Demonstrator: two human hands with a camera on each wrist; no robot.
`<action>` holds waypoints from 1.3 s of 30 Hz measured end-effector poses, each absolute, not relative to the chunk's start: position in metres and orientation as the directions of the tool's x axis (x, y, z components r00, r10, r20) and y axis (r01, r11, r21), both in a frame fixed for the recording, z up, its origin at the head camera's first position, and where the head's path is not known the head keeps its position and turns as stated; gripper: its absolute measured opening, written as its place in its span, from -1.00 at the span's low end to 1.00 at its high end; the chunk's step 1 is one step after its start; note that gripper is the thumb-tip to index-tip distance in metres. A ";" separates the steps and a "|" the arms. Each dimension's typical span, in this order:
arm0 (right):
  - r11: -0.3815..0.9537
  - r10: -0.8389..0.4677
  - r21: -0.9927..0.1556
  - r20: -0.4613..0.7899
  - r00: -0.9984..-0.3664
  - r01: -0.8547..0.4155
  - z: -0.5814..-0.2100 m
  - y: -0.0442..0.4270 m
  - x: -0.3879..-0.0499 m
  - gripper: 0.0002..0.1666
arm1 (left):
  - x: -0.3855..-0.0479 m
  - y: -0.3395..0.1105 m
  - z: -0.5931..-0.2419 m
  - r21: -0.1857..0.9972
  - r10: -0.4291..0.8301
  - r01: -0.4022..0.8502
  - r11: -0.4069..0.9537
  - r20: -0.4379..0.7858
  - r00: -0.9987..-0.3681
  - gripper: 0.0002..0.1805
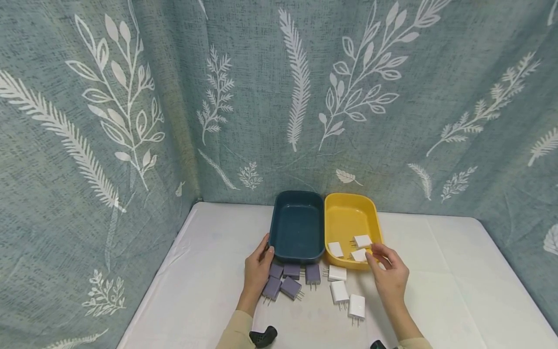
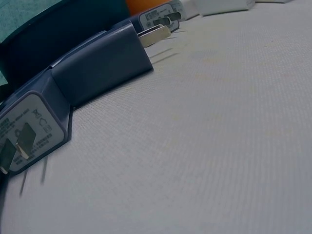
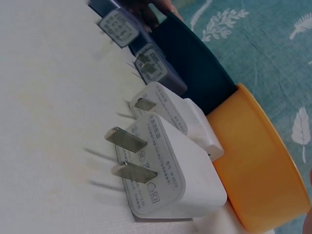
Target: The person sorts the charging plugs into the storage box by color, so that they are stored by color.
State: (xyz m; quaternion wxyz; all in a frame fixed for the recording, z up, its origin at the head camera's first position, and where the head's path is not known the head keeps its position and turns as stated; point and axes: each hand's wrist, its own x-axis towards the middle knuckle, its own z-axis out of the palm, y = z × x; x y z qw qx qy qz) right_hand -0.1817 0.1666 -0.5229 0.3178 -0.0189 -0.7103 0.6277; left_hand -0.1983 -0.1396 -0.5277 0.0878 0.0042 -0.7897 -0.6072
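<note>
In the head view, my left hand (image 1: 256, 271) touches the front left corner of the dark teal bin (image 1: 298, 260), its fingers along the outer wall. Several purple chargers (image 1: 291, 288) lie beside it, also in the left wrist view, where a purple charger (image 2: 102, 66) leans against another. My right hand (image 1: 391, 276) is at the front right corner of the yellow bin (image 1: 329, 223), fingertips by the rim, close to a white charger (image 1: 359, 255) inside; whether they touch it is unclear. Two other white chargers (image 1: 362, 241) lie in this bin.
Several white chargers (image 1: 356, 306) lie on the white table (image 1: 209, 252) in front of the yellow bin, prongs showing in the right wrist view. A patterned curtain (image 1: 261, 97) hangs behind. Black devices (image 1: 263, 336) sit near both wrists.
</note>
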 end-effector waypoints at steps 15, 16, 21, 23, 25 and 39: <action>0.219 0.397 -0.918 0.392 -0.830 -0.329 -0.523 0.165 -0.177 -0.66 | -0.198 -0.138 -0.525 0.960 -0.117 0.113 0.257 0.148 -0.982 -0.50; 0.221 0.397 -0.920 0.387 -0.832 -0.322 -0.523 0.166 -0.176 -0.66 | -0.198 -0.138 -0.525 0.959 -0.117 0.115 0.258 0.150 -0.982 -0.50; 0.231 0.394 -0.923 0.378 -0.838 -0.308 -0.523 0.166 -0.175 -0.68 | -0.198 -0.138 -0.525 0.956 -0.114 0.125 0.264 0.160 -0.981 -0.50; 0.236 0.394 -0.921 0.383 -0.835 -0.311 -0.523 0.166 -0.175 -0.67 | -0.198 -0.138 -0.524 0.957 -0.111 0.125 0.262 0.158 -0.981 -0.50; 0.248 0.393 -0.917 0.389 -0.833 -0.312 -0.524 0.166 -0.174 -0.67 | -0.198 -0.138 -0.524 0.958 -0.109 0.120 0.260 0.152 -0.982 -0.50; 0.239 0.396 -0.918 0.390 -0.831 -0.317 -0.530 0.167 -0.169 -0.74 | -0.197 -0.138 -0.523 0.959 -0.108 0.113 0.260 0.145 -0.983 -0.50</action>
